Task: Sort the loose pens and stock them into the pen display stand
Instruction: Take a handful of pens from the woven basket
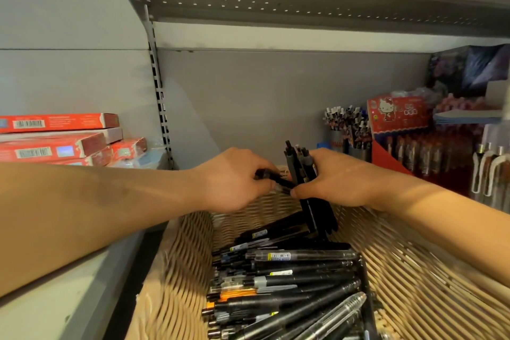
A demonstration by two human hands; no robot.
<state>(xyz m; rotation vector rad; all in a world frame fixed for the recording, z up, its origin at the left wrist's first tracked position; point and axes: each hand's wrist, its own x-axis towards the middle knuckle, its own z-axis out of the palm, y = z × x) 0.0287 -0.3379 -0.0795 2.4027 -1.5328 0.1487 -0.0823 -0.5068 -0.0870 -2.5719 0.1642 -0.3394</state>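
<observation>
Loose pens lie crosswise below; right hand grips an upright bundle, left hand pinching one pen toward it.

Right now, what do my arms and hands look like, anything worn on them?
Both forearms are bare to the frame's edge: no sleeves, gloves, watch or bracelet show. The left hand and right hand carry no visible rings; fingers are partly hidden.

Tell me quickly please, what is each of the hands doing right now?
Left hand: closed, pinching one black pen.
Right hand: closed, gripping a bundle of black pens upright above the basket.
</observation>
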